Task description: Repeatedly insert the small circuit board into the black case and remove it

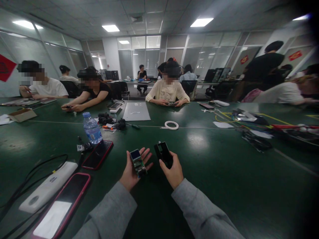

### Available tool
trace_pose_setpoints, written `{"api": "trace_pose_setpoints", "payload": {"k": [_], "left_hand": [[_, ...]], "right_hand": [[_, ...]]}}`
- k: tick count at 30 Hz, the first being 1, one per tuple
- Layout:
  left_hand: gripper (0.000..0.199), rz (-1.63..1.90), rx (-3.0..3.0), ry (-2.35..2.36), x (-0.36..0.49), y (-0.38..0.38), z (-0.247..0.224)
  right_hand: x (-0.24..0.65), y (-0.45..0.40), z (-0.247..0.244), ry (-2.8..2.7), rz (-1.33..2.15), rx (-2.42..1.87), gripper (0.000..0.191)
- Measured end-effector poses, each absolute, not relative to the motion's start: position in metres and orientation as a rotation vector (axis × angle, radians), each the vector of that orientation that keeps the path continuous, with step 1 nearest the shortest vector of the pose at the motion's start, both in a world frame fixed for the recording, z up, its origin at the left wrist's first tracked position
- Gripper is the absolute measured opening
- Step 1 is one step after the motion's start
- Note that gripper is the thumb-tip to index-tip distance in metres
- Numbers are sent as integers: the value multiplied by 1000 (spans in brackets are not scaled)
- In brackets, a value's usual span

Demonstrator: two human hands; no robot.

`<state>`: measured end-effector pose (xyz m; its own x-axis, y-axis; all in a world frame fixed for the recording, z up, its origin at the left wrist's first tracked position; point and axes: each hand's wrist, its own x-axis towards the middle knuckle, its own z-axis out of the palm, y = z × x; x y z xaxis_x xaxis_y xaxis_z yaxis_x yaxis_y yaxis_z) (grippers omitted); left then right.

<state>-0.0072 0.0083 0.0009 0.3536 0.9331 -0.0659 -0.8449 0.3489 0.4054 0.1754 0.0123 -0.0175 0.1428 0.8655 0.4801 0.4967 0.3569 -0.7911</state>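
My left hand [132, 172] is palm up with its fingers spread, and a small green circuit board [138, 163] with a dark screen at its top end lies on it, by the thumb. To the right, my right hand [173, 170] grips a black plastic case [163, 153] between thumb and fingers, its hollow side facing me. The board and the case are apart, both held above the green table [199, 199].
On the left are a water bottle [92, 128], two red-edged phones [98, 155] and a white device [48, 187] with black cables. Ahead lie a tape roll [171, 125], a grey laptop [136, 111] and a screwdriver. Wires [256, 139] lie right. People sit across the table.
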Motion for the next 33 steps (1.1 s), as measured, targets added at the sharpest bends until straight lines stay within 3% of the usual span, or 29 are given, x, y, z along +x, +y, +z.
{"api": "trace_pose_setpoints", "payload": {"k": [13,33], "left_hand": [[57,1208,205,366,-11,14,-5],[52,1183,202,342,-7,7,5]], "right_hand": [[177,16,-33,-1767,87,-1393,50],[175,5,-23,-1832,15,-1402,58]]}}
